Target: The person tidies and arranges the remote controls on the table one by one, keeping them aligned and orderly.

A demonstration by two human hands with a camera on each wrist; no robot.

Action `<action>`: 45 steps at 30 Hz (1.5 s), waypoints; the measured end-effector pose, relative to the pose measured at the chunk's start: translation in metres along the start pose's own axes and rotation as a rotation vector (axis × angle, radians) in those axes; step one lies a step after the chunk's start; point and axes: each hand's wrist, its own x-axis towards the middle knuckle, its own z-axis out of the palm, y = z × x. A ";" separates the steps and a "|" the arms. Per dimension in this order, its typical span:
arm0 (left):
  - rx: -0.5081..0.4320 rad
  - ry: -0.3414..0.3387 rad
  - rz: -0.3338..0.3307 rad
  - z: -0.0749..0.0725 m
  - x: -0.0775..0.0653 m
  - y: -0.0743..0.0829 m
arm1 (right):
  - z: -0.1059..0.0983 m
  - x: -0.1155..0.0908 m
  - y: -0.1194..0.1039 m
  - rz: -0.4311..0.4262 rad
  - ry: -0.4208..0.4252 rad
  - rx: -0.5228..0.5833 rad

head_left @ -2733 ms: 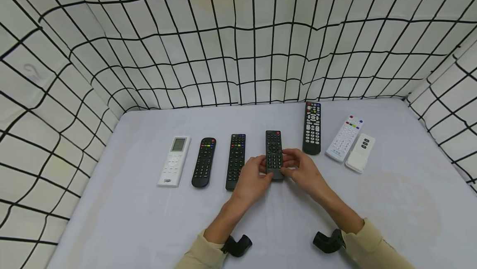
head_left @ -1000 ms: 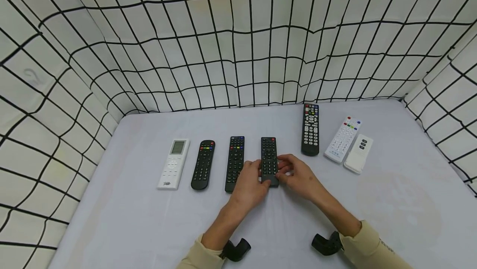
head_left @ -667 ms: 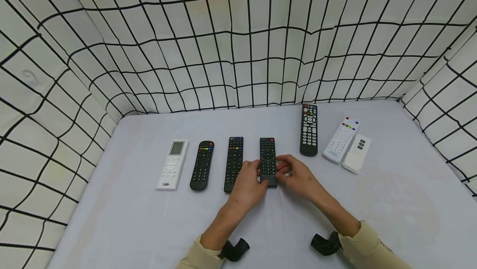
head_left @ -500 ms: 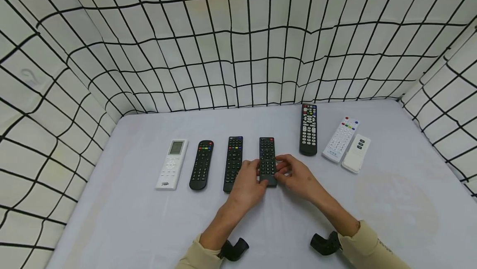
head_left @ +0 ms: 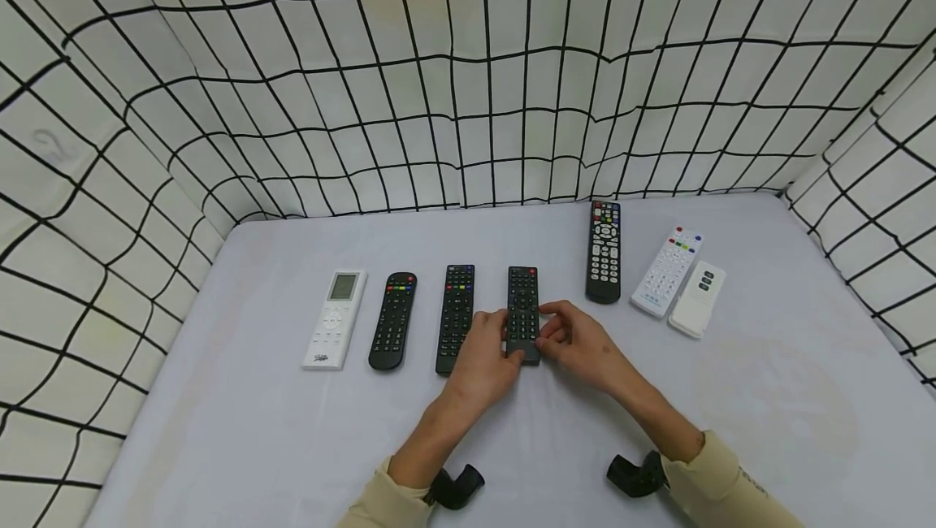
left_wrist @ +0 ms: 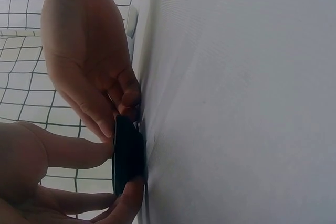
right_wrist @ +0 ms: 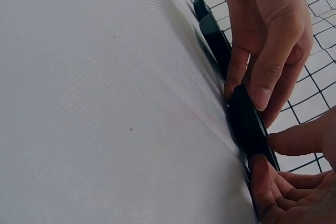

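Note:
Both hands hold a slim black remote control (head_left: 522, 300) with a red button at its top corner, lying upright in the head view. My left hand (head_left: 483, 357) grips its left side, thumb on the lower end. On the opposite side my right hand (head_left: 581, 345) pinches the lower right edge between thumb and fingers. In the left wrist view the remote's dark end (left_wrist: 128, 153) shows close over the white cloth, fingers at both sides. Left of it lies another black remote (head_left: 457, 309), partly covered by my left hand.
A white remote with a screen (head_left: 335, 321) and a rounded black remote (head_left: 393, 321) lie to the left. To the right are a black remote with white buttons (head_left: 604, 252), a white remote (head_left: 667, 272) and a small white remote (head_left: 698, 300). Black netting (head_left: 468, 114) borders the white table (head_left: 241, 447).
Both hands have shifted the black remote slightly left and toward the person, beside its black neighbour. In the last half second the hands and remote have hardly moved; the view shifts a little.

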 end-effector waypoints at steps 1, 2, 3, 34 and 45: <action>0.000 0.001 0.001 0.000 0.000 0.000 | 0.000 0.000 0.000 0.001 0.003 0.001; -0.001 0.001 0.001 -0.001 0.000 0.000 | 0.000 0.000 -0.001 0.000 0.002 0.001; 0.000 -0.001 -0.003 -0.001 0.000 0.001 | 0.000 -0.001 -0.001 0.000 0.000 0.000; 0.042 0.105 0.078 -0.001 0.000 0.012 | -0.028 -0.003 0.002 -0.067 0.137 -0.038; -0.089 0.132 0.201 0.014 0.014 0.022 | -0.054 0.000 0.011 -0.094 0.321 -0.007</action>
